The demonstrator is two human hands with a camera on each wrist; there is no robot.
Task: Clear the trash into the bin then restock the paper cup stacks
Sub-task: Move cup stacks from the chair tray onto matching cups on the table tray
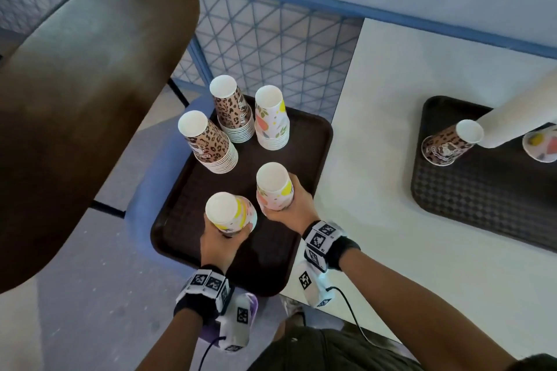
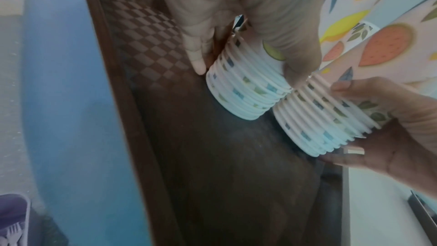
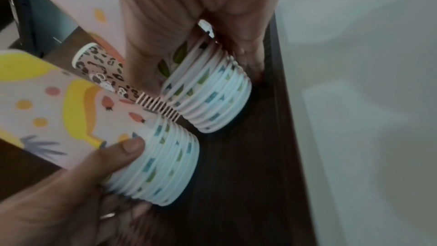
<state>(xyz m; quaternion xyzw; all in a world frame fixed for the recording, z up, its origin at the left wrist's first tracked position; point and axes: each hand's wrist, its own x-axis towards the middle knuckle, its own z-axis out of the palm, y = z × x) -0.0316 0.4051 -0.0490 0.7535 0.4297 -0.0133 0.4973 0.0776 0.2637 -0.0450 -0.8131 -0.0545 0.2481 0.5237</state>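
Left hand (image 1: pixel 221 238) curled round fruit-print cup stack (image 1: pixel 230 212), lower centre of frame, on brown tray (image 1: pixel 177 220). Right hand (image 1: pixel 291 208) grips neighbouring fruit-print stack (image 1: pixel 275 187). Risk: stacks touching at rims, lifting one may topple other; tray overhangs white table (image 1: pixel 376 159), could tip.

A brown chair back (image 1: pixel 90 93) rises at left; blue mesh fencing (image 1: pixel 271 48) runs behind the white surface (image 1: pixel 376 159).

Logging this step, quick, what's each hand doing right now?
Left hand: grips a fruit-print cup stack.
Right hand: grips the other fruit-print cup stack.
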